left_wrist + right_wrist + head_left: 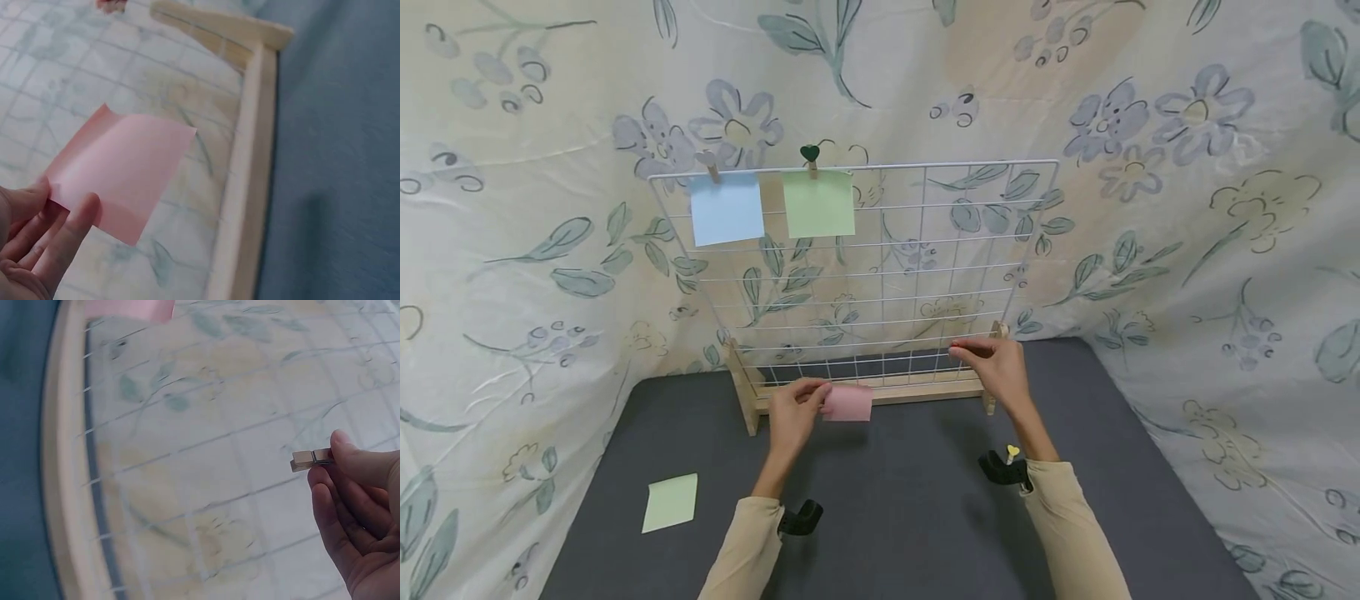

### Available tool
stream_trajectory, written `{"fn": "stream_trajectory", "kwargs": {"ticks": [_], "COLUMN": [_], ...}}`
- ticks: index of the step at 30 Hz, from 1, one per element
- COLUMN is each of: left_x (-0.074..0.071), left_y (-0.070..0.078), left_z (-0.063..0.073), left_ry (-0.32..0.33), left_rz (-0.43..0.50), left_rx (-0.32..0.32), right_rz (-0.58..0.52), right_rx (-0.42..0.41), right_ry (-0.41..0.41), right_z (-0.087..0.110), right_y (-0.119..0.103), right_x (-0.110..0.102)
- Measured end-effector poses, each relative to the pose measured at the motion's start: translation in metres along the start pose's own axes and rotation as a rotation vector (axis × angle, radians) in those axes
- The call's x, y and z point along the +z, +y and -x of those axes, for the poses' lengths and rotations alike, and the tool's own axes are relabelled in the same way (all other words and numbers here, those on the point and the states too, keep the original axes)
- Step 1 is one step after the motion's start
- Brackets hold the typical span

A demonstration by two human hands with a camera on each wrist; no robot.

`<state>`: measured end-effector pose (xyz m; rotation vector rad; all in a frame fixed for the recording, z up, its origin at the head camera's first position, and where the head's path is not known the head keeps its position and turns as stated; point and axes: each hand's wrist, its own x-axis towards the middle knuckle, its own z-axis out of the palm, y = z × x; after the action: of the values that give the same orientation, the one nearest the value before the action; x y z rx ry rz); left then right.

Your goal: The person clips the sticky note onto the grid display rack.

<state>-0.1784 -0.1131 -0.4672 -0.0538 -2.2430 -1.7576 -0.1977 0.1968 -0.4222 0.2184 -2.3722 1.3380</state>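
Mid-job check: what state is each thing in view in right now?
Wire rack: standing in its wooden base
Pink sheet: pinched in the left hand, unclipped
Clothespin: pinched in the right hand, clipping nothing
Blue sheet: clipped to the rack's top
Upper green sheet: clipped there too
Lower green sheet: lying unclipped on the table
Yellow-topped clip: near the right wrist, partly hidden, state unclear

The note [853, 404] is a plain pink four-sided sheet, slightly curled at one corner. It is pinched along its left edge by the left hand [795, 419], in front of the grid's lower part. The peg [306, 460] is wooden with a metal spring; the right hand [997, 372] pinches one end, leaving the other exposed.
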Motion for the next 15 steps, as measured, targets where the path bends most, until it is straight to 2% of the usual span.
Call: {"fn": "stream_trajectory", "kwargs": {"ticks": [3,15], "left_x": [0.006,0.024], "left_y": [0.015,0.086], "left_z": [-0.009,-0.037], "left_ry": [-0.005,-0.021], "left_rz": [0.016,0.131], "left_rx": [0.045,0.146], "right_rz": [-0.023,-0.147], "right_rx": [-0.023,-0.119], "right_ry": [0.005,-0.003], "right_z": [-0.011,-0.047], "right_y": [-0.014,-0.075], "right_x": [0.0,-0.009]}}
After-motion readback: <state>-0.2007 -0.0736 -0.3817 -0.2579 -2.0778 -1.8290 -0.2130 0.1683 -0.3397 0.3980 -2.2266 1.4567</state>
